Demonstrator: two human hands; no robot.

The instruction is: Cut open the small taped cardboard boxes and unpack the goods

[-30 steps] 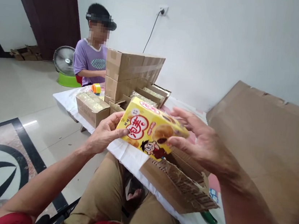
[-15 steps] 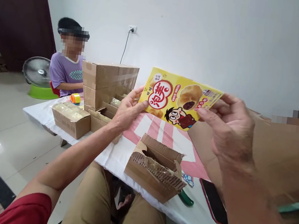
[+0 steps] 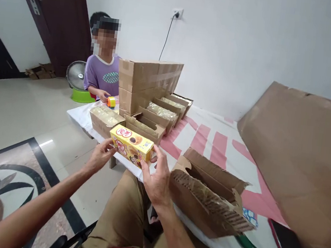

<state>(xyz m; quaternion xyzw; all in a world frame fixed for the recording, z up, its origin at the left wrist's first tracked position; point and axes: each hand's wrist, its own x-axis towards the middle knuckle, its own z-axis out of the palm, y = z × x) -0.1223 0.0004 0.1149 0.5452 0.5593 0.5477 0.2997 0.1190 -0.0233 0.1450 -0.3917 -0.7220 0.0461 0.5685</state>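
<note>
A yellow snack box [image 3: 131, 144] with a cartoon figure and a pastry picture is held between both my hands, just above the near edge of the table [image 3: 205, 145]. My left hand [image 3: 100, 157] grips its left end with thumb and fingers. My right hand [image 3: 156, 176] grips its right end, fingers curled against the side. An open, torn cardboard carton [image 3: 207, 195] lies right of my right hand. Behind the yellow box stand open cartons [image 3: 144, 124] filled with wrapped goods.
A stack of sealed cartons [image 3: 147, 79] stands at the far end. A person in a purple shirt [image 3: 102, 74] sits there, with an orange tape roll [image 3: 111, 101] close by. A big cardboard sheet [image 3: 303, 157] leans at right. A green-handled tool [image 3: 245, 243] lies under the torn carton.
Both hands have lowered the yellow box from up in front of the wall down and left, close to the table's near edge. The camera has tilted back toward the cartons.
</note>
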